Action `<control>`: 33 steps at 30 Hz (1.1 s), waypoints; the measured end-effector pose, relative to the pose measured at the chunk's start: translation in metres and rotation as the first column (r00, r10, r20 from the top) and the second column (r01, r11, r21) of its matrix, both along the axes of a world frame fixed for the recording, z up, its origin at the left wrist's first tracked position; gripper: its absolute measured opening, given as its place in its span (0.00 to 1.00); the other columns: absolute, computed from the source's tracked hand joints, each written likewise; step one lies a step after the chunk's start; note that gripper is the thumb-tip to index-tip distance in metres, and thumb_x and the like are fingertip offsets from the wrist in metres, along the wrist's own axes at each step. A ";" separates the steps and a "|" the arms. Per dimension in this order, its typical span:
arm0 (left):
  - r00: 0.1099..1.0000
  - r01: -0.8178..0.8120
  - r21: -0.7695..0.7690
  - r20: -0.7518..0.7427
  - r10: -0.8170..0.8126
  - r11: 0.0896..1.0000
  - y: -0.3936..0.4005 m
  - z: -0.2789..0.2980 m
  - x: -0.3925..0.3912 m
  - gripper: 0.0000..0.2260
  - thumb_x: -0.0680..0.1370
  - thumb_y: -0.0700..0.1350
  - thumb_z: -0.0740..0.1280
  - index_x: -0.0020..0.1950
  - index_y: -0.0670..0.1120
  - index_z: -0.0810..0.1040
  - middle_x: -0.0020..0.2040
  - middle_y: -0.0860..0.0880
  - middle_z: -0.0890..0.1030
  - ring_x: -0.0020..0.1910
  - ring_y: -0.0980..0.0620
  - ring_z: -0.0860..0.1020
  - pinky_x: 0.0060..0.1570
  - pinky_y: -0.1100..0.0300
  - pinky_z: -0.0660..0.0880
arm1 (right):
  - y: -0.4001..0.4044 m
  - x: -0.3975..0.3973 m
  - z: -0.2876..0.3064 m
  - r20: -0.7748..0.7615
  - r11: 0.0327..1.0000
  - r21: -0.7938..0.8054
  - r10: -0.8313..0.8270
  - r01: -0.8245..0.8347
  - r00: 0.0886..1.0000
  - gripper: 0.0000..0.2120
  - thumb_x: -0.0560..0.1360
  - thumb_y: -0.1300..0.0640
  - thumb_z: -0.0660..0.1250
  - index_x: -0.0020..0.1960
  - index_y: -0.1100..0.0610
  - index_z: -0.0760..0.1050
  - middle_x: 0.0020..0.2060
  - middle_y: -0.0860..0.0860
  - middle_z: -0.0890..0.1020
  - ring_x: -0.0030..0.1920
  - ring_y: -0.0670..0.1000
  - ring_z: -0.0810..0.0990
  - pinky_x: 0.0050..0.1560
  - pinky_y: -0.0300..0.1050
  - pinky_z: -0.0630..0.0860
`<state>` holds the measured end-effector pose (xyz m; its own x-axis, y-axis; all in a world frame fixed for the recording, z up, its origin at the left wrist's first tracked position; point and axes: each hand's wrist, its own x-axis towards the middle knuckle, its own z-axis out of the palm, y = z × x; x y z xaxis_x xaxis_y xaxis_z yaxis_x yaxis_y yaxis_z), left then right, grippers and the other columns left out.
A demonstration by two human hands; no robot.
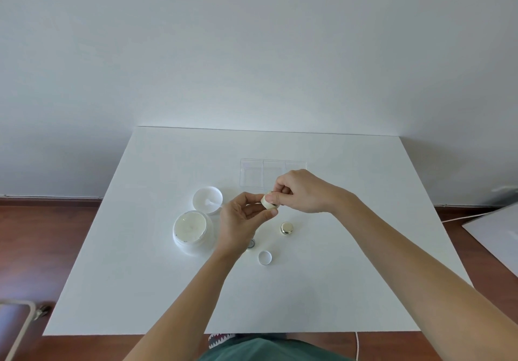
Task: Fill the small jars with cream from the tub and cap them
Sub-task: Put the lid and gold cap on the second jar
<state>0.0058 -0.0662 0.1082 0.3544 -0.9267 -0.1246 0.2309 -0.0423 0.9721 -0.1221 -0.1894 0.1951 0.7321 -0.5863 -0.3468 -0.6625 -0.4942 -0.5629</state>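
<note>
Above the middle of the white table both my hands hold one small cream-coloured jar. My left hand grips it from below and the left. My right hand pinches its top with thumb and fingertips; what lies under those fingers is hidden. The open cream tub, full of pale cream, stands to the left. Its white lid lies upturned behind it. A small jar with a gold cap stands to the right. A small white inner lid lies nearer me.
A clear plastic tray with three compartments sits behind my hands. A small round metallic piece is partly hidden under my left wrist. A grey board lies off the table at the right, a chair frame at the lower left.
</note>
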 end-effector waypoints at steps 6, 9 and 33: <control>0.997 0.060 0.056 0.042 -0.063 0.997 0.001 -0.013 -0.002 0.16 0.69 0.38 0.79 0.53 0.46 0.80 0.49 0.47 0.87 0.51 0.50 0.85 0.53 0.58 0.79 | -0.005 -0.010 -0.020 -0.001 0.992 0.108 -0.061 0.061 0.998 0.13 0.71 0.42 0.70 0.46 0.51 0.80 0.41 0.46 0.82 0.43 0.47 0.81 0.44 0.43 0.77; 0.969 0.099 0.146 0.213 -0.129 0.984 0.005 -0.030 0.005 0.25 0.68 0.38 0.80 0.61 0.49 0.76 0.59 0.54 0.81 0.58 0.58 0.81 0.56 0.66 0.77 | -0.007 -0.015 -0.044 0.000 0.986 0.122 -0.111 0.110 0.994 0.11 0.71 0.44 0.72 0.46 0.52 0.80 0.40 0.45 0.82 0.42 0.44 0.80 0.43 0.41 0.76; 0.776 -0.079 0.387 0.602 -0.187 0.919 0.030 -0.126 0.011 0.17 0.67 0.33 0.78 0.55 0.39 0.81 0.51 0.44 0.78 0.45 0.50 0.75 0.45 0.70 0.67 | 0.015 0.016 -0.165 -0.162 0.968 -0.251 -0.065 0.022 0.985 0.10 0.76 0.57 0.65 0.53 0.62 0.73 0.47 0.57 0.79 0.51 0.57 0.72 0.49 0.54 0.76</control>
